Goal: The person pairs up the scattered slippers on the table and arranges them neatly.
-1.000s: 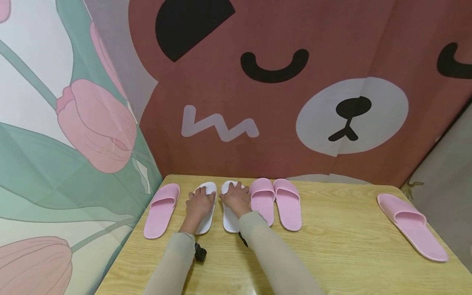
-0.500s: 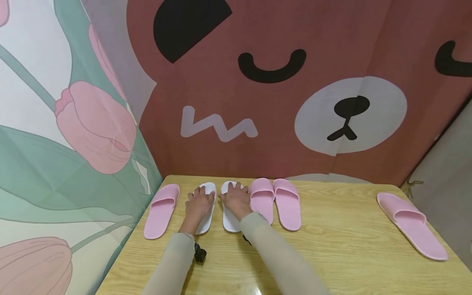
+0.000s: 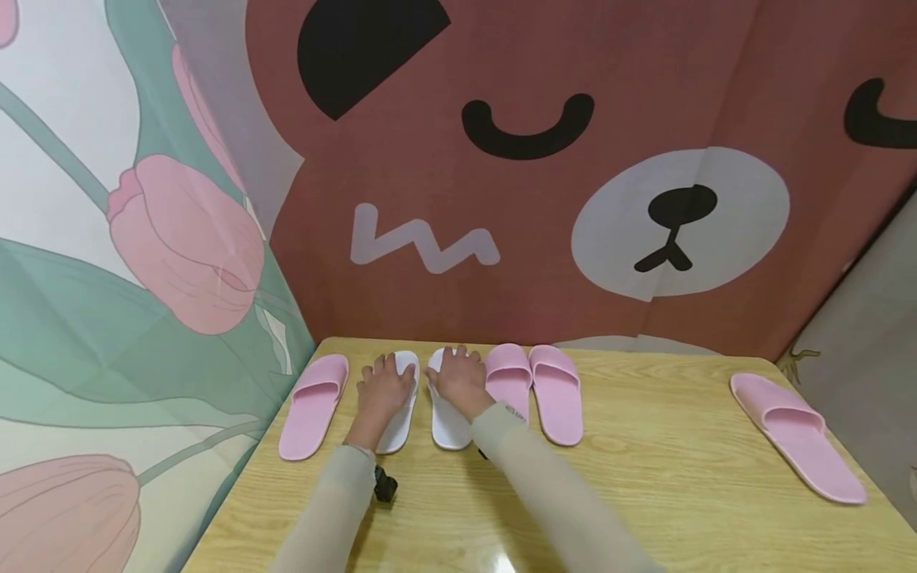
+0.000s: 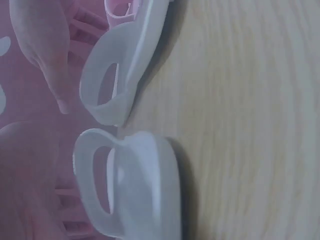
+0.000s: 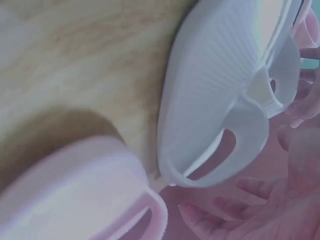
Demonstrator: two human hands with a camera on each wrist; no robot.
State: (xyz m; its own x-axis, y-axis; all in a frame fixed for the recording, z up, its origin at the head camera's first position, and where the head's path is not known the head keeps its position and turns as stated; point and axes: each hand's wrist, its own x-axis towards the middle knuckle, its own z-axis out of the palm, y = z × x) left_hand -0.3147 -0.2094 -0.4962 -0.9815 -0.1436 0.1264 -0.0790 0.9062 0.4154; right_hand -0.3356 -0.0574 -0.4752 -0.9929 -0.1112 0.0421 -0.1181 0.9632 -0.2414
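Note:
Two white slippers lie side by side with toes toward the far wall. Above the left white slipper (image 3: 398,422) is my left hand (image 3: 384,388), its fingers spread and relaxed. My right hand (image 3: 460,382) hovers over the toe of the right white slipper (image 3: 447,426). Seen from the right wrist, the right-hand fingers (image 5: 230,207) are loosely extended, apart from the white strap (image 5: 247,132). The left wrist view shows both white straps with neither hand gripping them. Each hand covers part of its slipper's strap in the head view.
A pair of pink slippers (image 3: 556,398) stands just right of the white pair. One pink slipper (image 3: 315,406) lies at the table's left edge, another pink slipper (image 3: 798,438) near its right edge. A bear-print wall covering (image 3: 544,294) rises behind the wooden table (image 3: 645,493).
Both hands have come up off the white slippers, and their fingers have loosened and straightened from the toes. The slippers stay in place.

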